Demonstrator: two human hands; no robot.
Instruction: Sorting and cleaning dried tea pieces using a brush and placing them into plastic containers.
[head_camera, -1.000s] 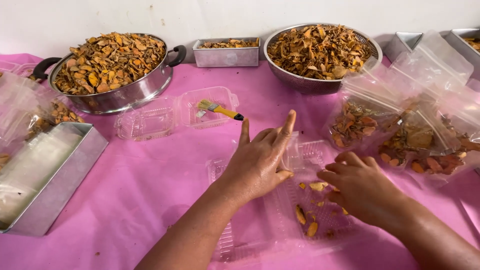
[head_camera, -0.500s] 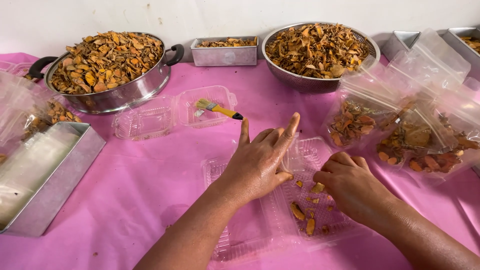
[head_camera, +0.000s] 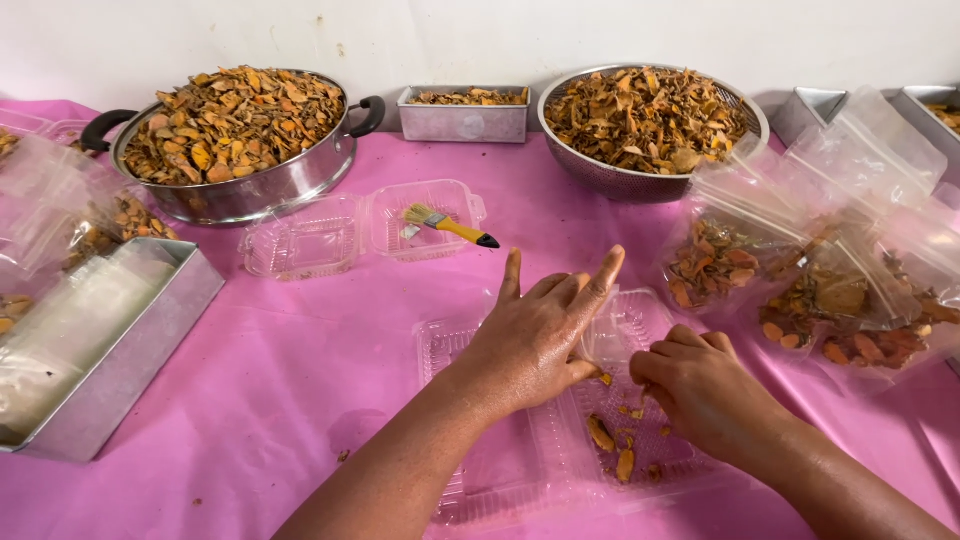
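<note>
The left hand lies palm down on an open clear plastic clamshell box, fingers spread wide, forefinger and little finger lifted, holding nothing. Just to its right, the right hand is curled over the same box, fingertips bunched low among a few orange-brown dried slices on the ribbed tray; whether it pinches one I cannot tell from here. Both forearms come in from the near edge, close together.

The box rests on the pink-covered bench, near and centre. Farther off, left of centre, a second empty clamshell lies open with a small yellow-handled brush across its right half. At the far left a steel pot is heaped with the dried slices; a small rectangular tin and a steel colander of the same stand at the far centre and right. Filled clear bags pile at the right, touching the box's far corner. A long metal tray sits at the near left.
</note>
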